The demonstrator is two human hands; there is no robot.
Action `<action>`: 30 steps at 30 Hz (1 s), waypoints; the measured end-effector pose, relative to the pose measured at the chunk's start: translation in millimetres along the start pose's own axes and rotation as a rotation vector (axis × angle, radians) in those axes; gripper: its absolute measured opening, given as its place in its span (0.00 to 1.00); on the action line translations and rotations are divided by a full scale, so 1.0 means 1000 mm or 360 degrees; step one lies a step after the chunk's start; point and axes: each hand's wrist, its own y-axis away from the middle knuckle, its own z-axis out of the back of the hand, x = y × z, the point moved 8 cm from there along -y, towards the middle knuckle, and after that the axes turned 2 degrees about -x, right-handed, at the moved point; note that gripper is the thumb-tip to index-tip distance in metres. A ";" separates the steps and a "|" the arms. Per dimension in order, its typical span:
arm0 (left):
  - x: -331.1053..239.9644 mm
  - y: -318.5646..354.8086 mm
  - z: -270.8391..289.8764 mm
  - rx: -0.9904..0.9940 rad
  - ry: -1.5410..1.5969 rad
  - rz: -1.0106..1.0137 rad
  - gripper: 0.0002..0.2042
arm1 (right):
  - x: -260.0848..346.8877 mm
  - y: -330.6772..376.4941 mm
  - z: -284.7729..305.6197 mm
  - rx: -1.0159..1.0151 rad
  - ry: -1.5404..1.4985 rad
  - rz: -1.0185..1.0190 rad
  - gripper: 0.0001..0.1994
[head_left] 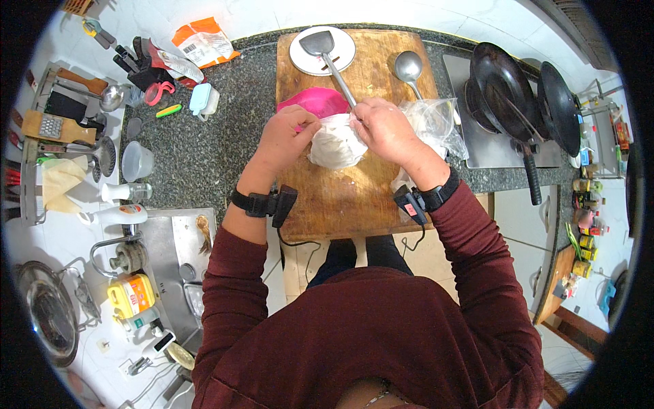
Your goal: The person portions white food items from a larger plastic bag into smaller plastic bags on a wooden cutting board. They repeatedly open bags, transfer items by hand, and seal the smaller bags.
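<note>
Over at the wooden board (317, 215), I see the left hand (289, 138) pinched nearly closed and the right hand (385, 128) curled tight, each gripping the upper edge of a white bundle (335, 148) resting around the board's middle.

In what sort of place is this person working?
Most likely a home kitchen: a black wok sits at the stove, a sink is at the left, and a wooden cutting board lies on the counter.
</note>
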 end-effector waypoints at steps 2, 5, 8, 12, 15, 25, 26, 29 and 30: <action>-0.004 0.000 0.002 -0.0034 0.0015 -0.0049 0.05 | 0.002 -0.001 0.001 0.0007 0.0061 0.0010 0.07; -0.007 -0.001 0.004 -0.0085 0.0025 -0.0020 0.05 | 0.020 -0.008 0.000 -0.0108 -0.0007 0.0210 0.07; -0.007 0.001 0.008 -0.0081 -0.0046 0.0021 0.05 | 0.025 -0.013 -0.011 -0.0100 0.0058 0.0143 0.06; 0.002 0.003 0.013 -0.0072 0.0008 0.0132 0.04 | 0.012 -0.004 -0.006 -0.0016 0.0342 -0.0006 0.04; 0.008 0.004 0.013 -0.0117 0.0061 0.0175 0.04 | -0.003 0.023 0.018 0.0038 0.0446 -0.0064 0.05; 0.011 0.003 -0.001 -0.0229 -0.0011 0.0160 0.12 | -0.197 0.166 0.084 -0.0594 -0.0248 -0.1301 0.18; 0.015 0.001 -0.004 -0.0231 -0.0014 0.0229 0.12 | -0.213 0.178 0.072 -0.0461 -0.0122 -0.1484 0.21; 0.027 -0.002 -0.012 -0.0207 -0.0034 0.0370 0.12 | -0.234 0.190 0.033 -0.0182 -0.0585 -0.1611 0.23; 0.028 -0.004 -0.014 -0.0185 -0.0043 0.0364 0.12 | -0.237 0.194 0.021 -0.0085 -0.0814 -0.1735 0.21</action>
